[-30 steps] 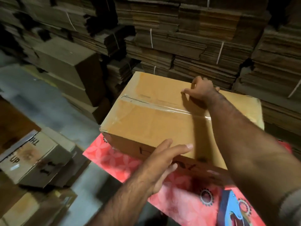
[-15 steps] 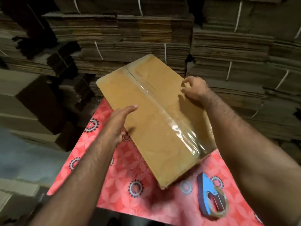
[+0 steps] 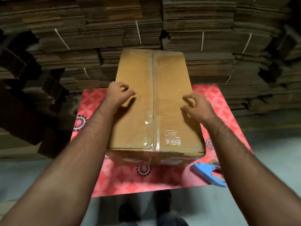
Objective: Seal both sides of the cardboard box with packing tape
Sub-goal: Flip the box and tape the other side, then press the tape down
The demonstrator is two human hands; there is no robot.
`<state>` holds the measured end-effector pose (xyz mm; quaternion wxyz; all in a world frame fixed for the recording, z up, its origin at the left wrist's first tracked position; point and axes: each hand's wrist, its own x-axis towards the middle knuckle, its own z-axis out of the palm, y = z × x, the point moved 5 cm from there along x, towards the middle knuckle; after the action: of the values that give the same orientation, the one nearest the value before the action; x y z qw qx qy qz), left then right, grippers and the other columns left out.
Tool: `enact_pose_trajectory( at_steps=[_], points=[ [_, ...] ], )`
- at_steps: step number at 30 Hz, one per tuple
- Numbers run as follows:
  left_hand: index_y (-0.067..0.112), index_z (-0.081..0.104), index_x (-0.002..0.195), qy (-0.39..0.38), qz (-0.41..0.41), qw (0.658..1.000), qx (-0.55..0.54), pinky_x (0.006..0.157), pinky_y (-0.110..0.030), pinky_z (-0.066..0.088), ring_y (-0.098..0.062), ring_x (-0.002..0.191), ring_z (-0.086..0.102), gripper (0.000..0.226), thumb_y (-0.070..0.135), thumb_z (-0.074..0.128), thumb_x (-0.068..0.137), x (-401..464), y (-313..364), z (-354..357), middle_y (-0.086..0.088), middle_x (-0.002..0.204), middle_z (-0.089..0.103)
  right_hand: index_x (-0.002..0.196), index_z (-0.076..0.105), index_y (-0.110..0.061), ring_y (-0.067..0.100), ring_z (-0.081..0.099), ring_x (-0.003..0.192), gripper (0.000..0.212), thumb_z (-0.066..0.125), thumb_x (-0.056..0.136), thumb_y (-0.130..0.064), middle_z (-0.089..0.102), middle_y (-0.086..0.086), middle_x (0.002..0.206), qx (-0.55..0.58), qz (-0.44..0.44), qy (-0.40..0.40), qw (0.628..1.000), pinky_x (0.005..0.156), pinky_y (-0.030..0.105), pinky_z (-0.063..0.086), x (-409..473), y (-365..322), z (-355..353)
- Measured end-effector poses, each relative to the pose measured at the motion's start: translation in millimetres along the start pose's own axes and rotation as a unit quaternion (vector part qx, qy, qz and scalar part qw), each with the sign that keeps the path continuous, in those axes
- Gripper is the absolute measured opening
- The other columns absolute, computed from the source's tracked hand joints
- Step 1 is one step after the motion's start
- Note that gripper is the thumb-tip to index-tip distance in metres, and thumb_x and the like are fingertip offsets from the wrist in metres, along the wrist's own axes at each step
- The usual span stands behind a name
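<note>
Cardboard box lies flat before me, clear tape glossy along its seam; my left hand and right hand hover loosely curled, gripping nothing.

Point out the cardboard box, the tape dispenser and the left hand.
cardboard box [image 3: 136,75]: head view, bare top face.
tape dispenser [image 3: 205,172]: head view, blue body.
left hand [image 3: 118,93]: head view, back of hand.

There is one box. It has one strip of tape down its top, running between the two sets of fingers. There are two hands, a left hand and a right hand. One red cloth lies under the fingers. One blue tape gun lies nearer than the right fingers. Many cardboard stacks stand beyond the fingers, too many to count.
</note>
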<state>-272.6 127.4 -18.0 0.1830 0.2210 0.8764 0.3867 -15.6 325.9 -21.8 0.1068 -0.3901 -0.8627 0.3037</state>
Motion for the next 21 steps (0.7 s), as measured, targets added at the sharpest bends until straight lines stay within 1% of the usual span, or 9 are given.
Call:
enact_pose_trajectory(
  at_steps=[1,3,6,8,11,13,16,18,21],
  points=[
    [0.018,0.066,0.127,-0.003,0.025,0.999,0.047,0.099,-0.029,0.041,-0.024,0.122,0.051,0.053,0.042,0.078,0.081,-9.3,-4.6,-1.9,-0.009,0.133,0.052,0.131,0.060,-0.018,0.023,0.048,0.126,0.049,0.076,0.085,-0.024,0.052,0.008,0.136,-0.019,0.000,-0.005,1.000,0.108,0.034,0.038,-10.0,-2.6,3.5],
    [0.023,0.058,0.136,-0.015,0.048,0.994,0.100,0.107,-0.034,0.037,-0.031,0.133,0.043,0.063,0.049,0.072,0.081,-36.8,-20.0,-1.7,-0.016,0.144,0.044,0.137,0.055,-0.020,0.026,0.046,0.129,0.057,0.073,0.085,-0.032,0.049,0.010,0.139,-0.044,0.012,-0.012,0.999,0.106,0.029,0.034,-35.4,-5.8,8.9],
    [0.028,0.044,0.147,-0.011,0.068,0.990,0.126,0.106,-0.037,0.039,-0.034,0.133,0.043,0.070,0.051,0.067,0.084,-94.9,-41.5,0.6,-0.018,0.151,0.033,0.141,0.049,-0.028,0.026,0.044,0.131,0.073,0.064,0.076,-0.058,0.045,0.012,0.143,-0.042,0.036,-0.001,0.998,0.105,0.030,0.035,-98.5,-0.4,15.2],
    [0.030,0.039,0.150,0.003,0.066,0.987,0.145,0.105,-0.042,0.043,-0.036,0.133,0.044,0.074,0.055,0.064,0.085,-129.7,-52.1,1.1,-0.016,0.154,0.027,0.144,0.045,-0.036,0.022,0.039,0.136,0.077,0.063,0.075,-0.067,0.039,0.009,0.148,-0.007,0.038,0.014,0.999,0.107,0.028,0.033,-143.5,2.8,22.6],
    [0.032,0.035,0.152,0.035,0.053,0.981,0.185,0.101,-0.047,0.046,-0.040,0.133,0.042,0.077,0.061,0.058,0.084,-157.4,-57.8,4.2,-0.015,0.158,0.022,0.149,0.040,-0.040,0.004,0.026,0.139,0.073,0.069,0.084,-0.056,0.025,0.004,0.157,0.058,0.032,0.042,0.997,0.109,0.018,0.020,-172.7,6.2,31.4],
    [0.033,0.033,0.152,0.046,0.038,0.978,0.202,0.100,-0.049,0.044,-0.041,0.135,0.039,0.075,0.061,0.055,0.086,-165.9,-55.9,9.1,-0.015,0.160,0.018,0.150,0.040,-0.038,-0.002,0.025,0.134,0.073,0.068,0.085,-0.055,0.023,0.003,0.158,0.068,0.027,0.042,0.996,0.109,0.016,0.018,-166.0,12.3,31.1],
    [0.032,0.030,0.153,0.049,0.041,0.974,0.217,0.102,-0.050,0.043,-0.042,0.134,0.037,0.075,0.062,0.052,0.088,-174.4,-50.4,18.7,-0.017,0.160,0.017,0.151,0.039,-0.035,0.001,0.023,0.137,0.073,0.068,0.087,-0.054,0.021,0.005,0.159,0.064,0.017,0.032,0.997,0.108,0.016,0.017,-150.8,21.2,23.1],
    [0.032,0.030,0.153,0.054,0.046,0.971,0.230,0.101,-0.050,0.043,-0.044,0.134,0.038,0.074,0.063,0.049,0.089,-174.3,-48.0,22.7,-0.018,0.160,0.018,0.151,0.039,-0.034,0.011,0.025,0.143,0.073,0.067,0.087,-0.054,0.021,0.008,0.158,0.063,0.007,0.029,0.998,0.109,0.017,0.018,-144.4,24.6,19.0],
    [0.032,0.032,0.152,0.059,0.032,0.964,0.256,0.104,-0.056,0.038,-0.043,0.136,0.035,0.072,0.064,0.049,0.090,-174.1,-44.2,25.1,-0.020,0.160,0.018,0.151,0.039,-0.034,0.018,0.025,0.146,0.076,0.063,0.085,-0.064,0.022,0.009,0.159,0.069,-0.010,0.010,0.998,0.112,0.021,0.019,-139.2,33.0,19.0]
  ],
)
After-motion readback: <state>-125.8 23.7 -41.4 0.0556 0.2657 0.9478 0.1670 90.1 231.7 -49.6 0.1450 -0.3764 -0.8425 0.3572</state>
